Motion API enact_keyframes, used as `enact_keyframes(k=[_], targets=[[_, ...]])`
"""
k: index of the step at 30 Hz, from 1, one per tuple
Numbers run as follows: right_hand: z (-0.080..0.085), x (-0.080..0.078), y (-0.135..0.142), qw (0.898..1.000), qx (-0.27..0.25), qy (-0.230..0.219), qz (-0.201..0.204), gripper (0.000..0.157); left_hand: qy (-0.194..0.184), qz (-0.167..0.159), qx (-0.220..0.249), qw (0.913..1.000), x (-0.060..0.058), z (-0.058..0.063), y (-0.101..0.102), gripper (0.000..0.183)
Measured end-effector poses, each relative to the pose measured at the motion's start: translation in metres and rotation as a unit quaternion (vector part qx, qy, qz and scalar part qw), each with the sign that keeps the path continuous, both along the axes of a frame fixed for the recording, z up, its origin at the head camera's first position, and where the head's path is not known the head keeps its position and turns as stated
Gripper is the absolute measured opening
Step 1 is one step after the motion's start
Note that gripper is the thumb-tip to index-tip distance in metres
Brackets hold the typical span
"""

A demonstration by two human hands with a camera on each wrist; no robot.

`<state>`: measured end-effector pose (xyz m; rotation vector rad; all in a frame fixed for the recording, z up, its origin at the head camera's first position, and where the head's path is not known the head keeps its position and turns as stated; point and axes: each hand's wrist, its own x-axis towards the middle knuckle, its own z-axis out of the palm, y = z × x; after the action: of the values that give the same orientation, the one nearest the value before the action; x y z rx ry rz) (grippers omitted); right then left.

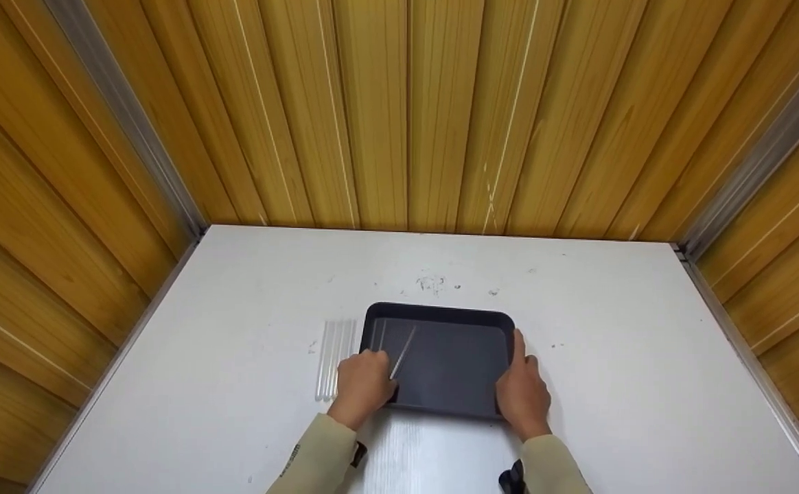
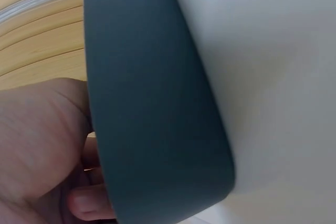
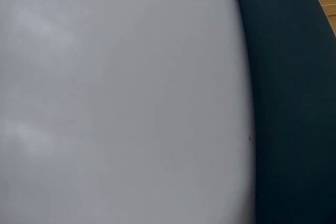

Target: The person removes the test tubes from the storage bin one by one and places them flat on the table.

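Observation:
A dark grey rectangular tray [image 1: 454,363] lies on the white table. My left hand [image 1: 364,384] is over its near left corner, fingers curled, pinching a thin clear tube [image 1: 403,351] that slants up and right over the tray floor. Farther left inside the tray lies another clear tube [image 1: 378,336], partly hidden by that hand. In the left wrist view the tray's outer wall [image 2: 152,98] covers the fingertips of the left hand [image 2: 42,145]. My right hand [image 1: 524,394] grips the tray's right side, its index finger stretched along the outside. The right wrist view shows only the tray's wall [image 3: 294,103] and table.
Several clear tubes [image 1: 334,353] lie side by side on the table [image 1: 619,370], just left of the tray. Yellow wood-patterned panels [image 1: 406,116] stand at the back and both sides. Small dark marks [image 1: 431,283] spot the tabletop behind the tray.

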<state>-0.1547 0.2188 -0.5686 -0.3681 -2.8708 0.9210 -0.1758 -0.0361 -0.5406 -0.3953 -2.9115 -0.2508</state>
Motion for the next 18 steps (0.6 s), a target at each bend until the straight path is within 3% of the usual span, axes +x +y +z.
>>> enact_keyframes(k=[6,18], targets=[[-0.001,0.001,0.0,1.0,0.004,-0.004,-0.006,0.064,-0.003,-0.008,-0.001,1.0,0.0,0.001,0.0,0.036],[-0.001,0.0,-0.001,1.0,0.008,-0.001,-0.012,0.064,-0.019,-0.022,0.051,0.9983,0.002,0.008,-0.009,0.044]])
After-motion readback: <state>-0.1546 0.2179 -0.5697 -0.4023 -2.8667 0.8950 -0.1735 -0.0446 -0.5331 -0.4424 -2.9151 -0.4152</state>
